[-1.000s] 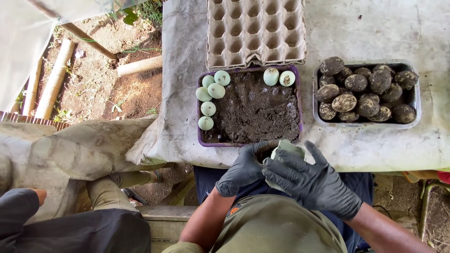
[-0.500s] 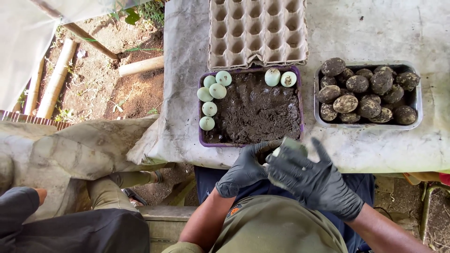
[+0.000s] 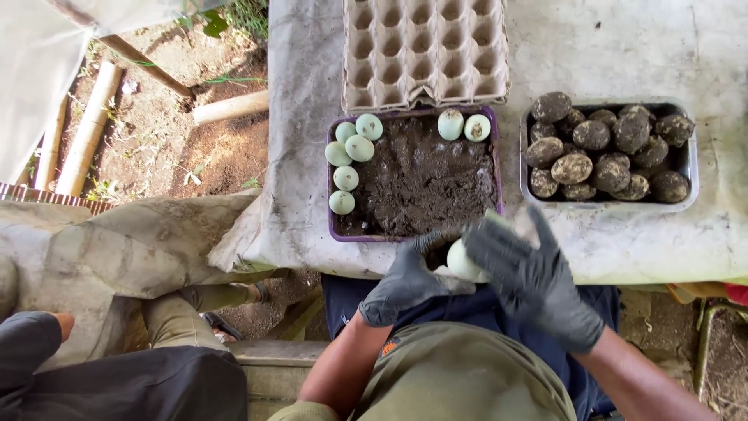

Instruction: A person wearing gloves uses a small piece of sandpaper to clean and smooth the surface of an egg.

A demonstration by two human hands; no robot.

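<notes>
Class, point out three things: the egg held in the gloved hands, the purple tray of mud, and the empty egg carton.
egg (image 3: 461, 263), head view, pale shell between the gloves.
purple tray (image 3: 333, 204), head view, left rim.
egg carton (image 3: 425, 48), head view, middle cups.

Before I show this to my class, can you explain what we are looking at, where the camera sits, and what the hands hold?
The picture comes from a camera worn on a person's head, looking down at their own two hands in dark gloves. The left hand and right hand together hold one pale egg. On the cloth-covered table lie a purple tray of dark mud with pale eggs along its edge, a grey tray of mud-coated eggs, and an empty egg carton. Another person's legs show lower left.
</notes>
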